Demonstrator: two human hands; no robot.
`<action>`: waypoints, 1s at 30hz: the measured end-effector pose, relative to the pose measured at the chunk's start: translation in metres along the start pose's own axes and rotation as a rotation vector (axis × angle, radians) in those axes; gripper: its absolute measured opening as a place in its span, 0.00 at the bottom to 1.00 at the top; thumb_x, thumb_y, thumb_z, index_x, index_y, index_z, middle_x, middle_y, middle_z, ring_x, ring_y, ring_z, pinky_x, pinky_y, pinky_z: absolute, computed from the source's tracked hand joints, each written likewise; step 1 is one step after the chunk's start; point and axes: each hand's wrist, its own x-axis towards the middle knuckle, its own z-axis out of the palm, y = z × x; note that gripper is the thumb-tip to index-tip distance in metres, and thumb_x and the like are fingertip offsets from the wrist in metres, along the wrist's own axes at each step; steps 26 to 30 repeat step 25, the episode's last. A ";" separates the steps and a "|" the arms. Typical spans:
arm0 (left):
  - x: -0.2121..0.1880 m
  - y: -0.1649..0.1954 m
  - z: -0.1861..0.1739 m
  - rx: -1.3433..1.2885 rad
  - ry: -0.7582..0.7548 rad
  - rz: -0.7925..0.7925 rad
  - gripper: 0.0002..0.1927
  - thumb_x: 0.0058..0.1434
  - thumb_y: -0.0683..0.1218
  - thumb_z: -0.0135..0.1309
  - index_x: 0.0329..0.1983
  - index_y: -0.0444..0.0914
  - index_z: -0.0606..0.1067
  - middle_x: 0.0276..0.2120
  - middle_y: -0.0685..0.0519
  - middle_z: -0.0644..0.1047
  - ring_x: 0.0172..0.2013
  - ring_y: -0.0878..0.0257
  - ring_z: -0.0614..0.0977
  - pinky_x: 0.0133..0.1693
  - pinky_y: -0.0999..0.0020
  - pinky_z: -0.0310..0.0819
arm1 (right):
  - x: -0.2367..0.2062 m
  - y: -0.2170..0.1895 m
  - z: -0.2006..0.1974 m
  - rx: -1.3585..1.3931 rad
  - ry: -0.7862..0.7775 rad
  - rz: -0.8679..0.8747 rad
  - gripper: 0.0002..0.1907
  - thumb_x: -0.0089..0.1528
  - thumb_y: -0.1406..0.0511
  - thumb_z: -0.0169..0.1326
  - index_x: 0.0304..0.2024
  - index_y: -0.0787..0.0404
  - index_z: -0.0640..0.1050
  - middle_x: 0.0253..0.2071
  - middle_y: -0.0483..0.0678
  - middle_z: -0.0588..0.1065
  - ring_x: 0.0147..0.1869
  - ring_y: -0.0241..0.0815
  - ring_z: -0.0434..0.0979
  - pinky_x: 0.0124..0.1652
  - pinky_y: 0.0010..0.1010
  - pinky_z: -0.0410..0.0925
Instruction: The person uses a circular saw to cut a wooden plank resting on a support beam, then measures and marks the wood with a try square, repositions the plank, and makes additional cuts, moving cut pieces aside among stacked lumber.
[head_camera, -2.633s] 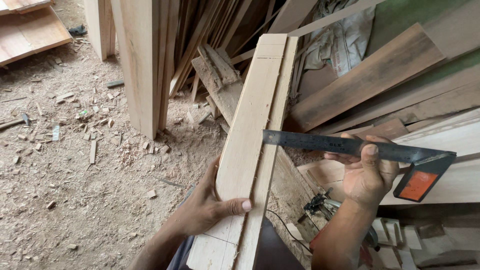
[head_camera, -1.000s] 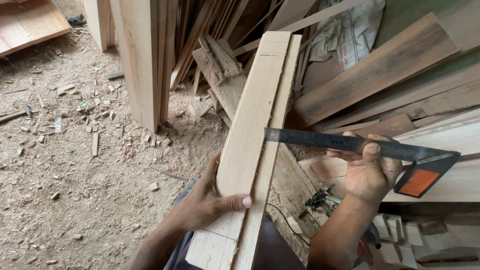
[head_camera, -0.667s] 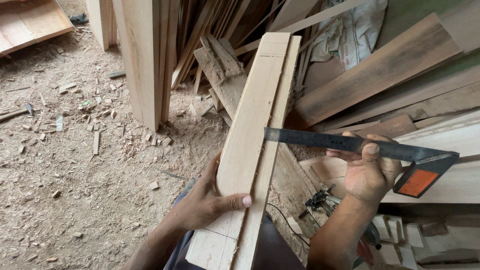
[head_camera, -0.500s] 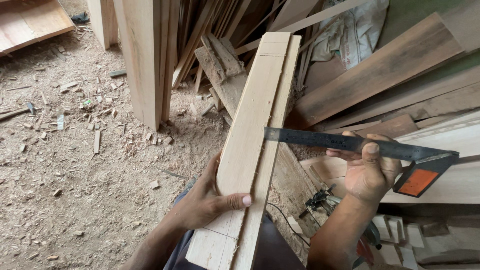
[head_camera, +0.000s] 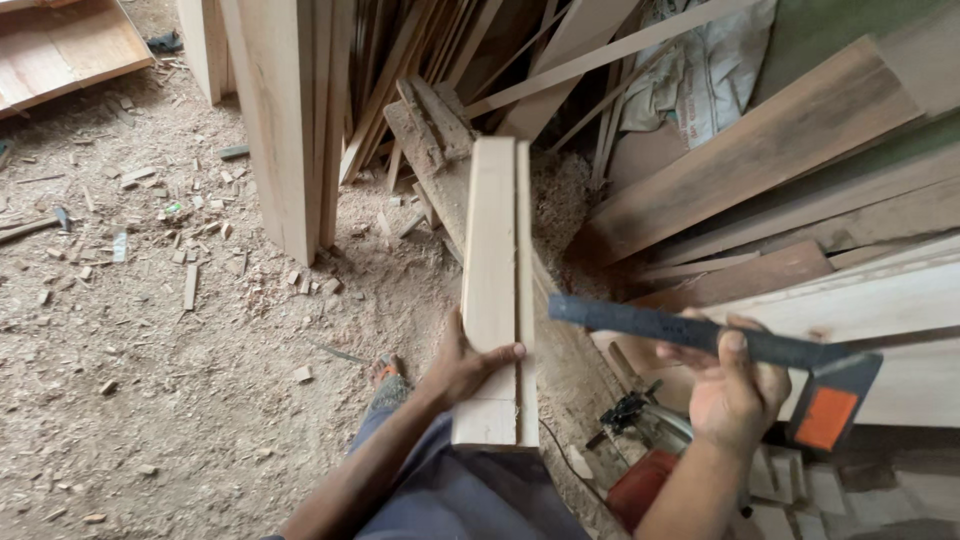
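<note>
We've got the left hand (head_camera: 462, 365) with fingers wrapped round the pale plank (head_camera: 495, 290) at centre, the right hand (head_camera: 735, 390) gripping the try square (head_camera: 700, 335) just right of it, so keep that plank steady and seat the blade flat.

One head-worn view, looking steeply down

A single camera sits on the person's head and faces down and forward. It is close to the hands: the left hand (head_camera: 462, 362) and right hand (head_camera: 735, 392) fill the near lower middle. The sawdust-strewn floor (head_camera: 150, 380) spreads out at left, and leaning boards (head_camera: 290, 110) stand at the far edge. No second view shares the scene.
</note>
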 end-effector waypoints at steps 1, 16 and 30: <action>0.008 -0.017 0.012 -0.013 0.030 0.007 0.58 0.45 0.60 0.69 0.68 0.33 0.48 0.45 0.34 0.77 0.29 0.50 0.87 0.35 0.55 0.86 | -0.005 -0.002 -0.010 -0.040 0.054 0.026 0.10 0.74 0.70 0.52 0.56 0.71 0.74 0.44 0.69 0.78 0.38 0.59 0.84 0.39 0.46 0.81; 0.144 -0.112 0.133 0.346 0.383 -0.351 0.39 0.68 0.65 0.47 0.75 0.45 0.53 0.69 0.29 0.53 0.67 0.36 0.62 0.65 0.37 0.58 | -0.063 0.018 -0.145 0.067 0.315 0.334 0.17 0.72 0.67 0.52 0.60 0.69 0.72 0.48 0.67 0.78 0.44 0.59 0.83 0.43 0.48 0.79; 0.085 -0.202 0.037 0.335 0.220 -0.302 0.26 0.58 0.60 0.55 0.49 0.38 0.83 0.44 0.43 0.83 0.49 0.51 0.83 0.54 0.56 0.72 | -0.122 0.091 -0.089 -0.372 0.045 0.495 0.19 0.70 0.63 0.52 0.58 0.72 0.76 0.50 0.64 0.80 0.43 0.56 0.84 0.44 0.45 0.78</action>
